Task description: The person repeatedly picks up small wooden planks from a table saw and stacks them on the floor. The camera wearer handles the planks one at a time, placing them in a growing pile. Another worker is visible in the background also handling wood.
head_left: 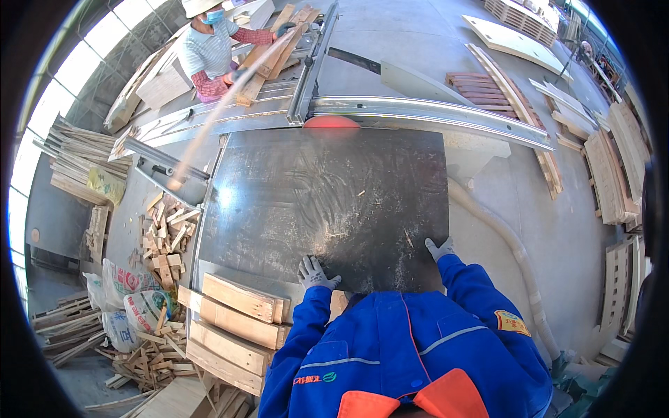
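Observation:
A broad dark panel (334, 202), scuffed and dusty with small wood chips on it, lies in front of me. My left hand (317, 273), in a grey glove, rests on its near edge with the fingers spread. At the panel's right edge is my right hand (440, 249), also gloved, its thumb apart from the fingers and holding nothing I can see. Beyond the panel's far edge shows a red rounded guard (332, 122) next to a long metal rail (425, 108).
Stacked boards (233, 313) sit left of me, near heaped wood offcuts (167, 240) and plastic bags (132, 292). A co-worker (216, 52) handles planks (279, 49) at the far left. A blurred pale strip (216, 115) crosses there. A thick hose (512, 240) curves along the right.

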A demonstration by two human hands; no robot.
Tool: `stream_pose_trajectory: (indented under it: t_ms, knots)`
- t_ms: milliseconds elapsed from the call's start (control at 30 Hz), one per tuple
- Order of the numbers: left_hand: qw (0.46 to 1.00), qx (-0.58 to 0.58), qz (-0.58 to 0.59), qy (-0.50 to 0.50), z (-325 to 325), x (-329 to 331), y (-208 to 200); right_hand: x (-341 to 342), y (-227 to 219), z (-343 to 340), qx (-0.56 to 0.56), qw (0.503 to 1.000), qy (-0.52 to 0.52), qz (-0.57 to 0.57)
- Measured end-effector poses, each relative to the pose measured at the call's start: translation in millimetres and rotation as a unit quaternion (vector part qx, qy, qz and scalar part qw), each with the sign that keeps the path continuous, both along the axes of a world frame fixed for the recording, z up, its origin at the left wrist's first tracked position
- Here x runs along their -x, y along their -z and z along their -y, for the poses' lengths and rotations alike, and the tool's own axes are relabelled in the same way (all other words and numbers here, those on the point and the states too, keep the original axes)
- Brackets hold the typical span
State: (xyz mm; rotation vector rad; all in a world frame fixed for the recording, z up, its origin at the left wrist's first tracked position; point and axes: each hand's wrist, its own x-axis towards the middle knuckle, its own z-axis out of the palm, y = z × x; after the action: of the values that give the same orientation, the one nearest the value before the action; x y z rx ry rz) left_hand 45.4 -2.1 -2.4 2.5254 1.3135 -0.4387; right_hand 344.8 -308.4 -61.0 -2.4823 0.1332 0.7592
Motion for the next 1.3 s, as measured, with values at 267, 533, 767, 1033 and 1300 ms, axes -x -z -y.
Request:
stream_pose_trajectory:
  t_ms: [267, 533, 767, 1033, 1300]
  knots:
    - [1.000, 0.008, -0.003, -0.002, -0.4, -0.3, -2.7, 0.7, 1.1, -0.8, 0.012, 1.000, -0.002, 0.016]
    - [1.000, 0.012, -0.006, -0.001, -0.8, -0.6, -1.6, 2.1, 1.1, -0.7, 0.009, 1.000, 0.007, 0.026]
    - [1.000, 0.009, -0.013, 0.001, -1.1, -0.8, -0.2, 1.5, 1.1, -0.2, 0.012, 1.000, 0.002, 0.026]
    - [1.000, 0.017, -0.014, 0.001, -1.4, -0.4, -1.5, 1.9, 2.3, 0.1, 0.010, 0.999, 0.001, 0.033]
    - [1.000, 0.010, -0.004, -0.001, -1.4, 0.7, 2.2, 2.4, -2.1, -1.5, 0.001, 1.000, 0.004, 0.031]
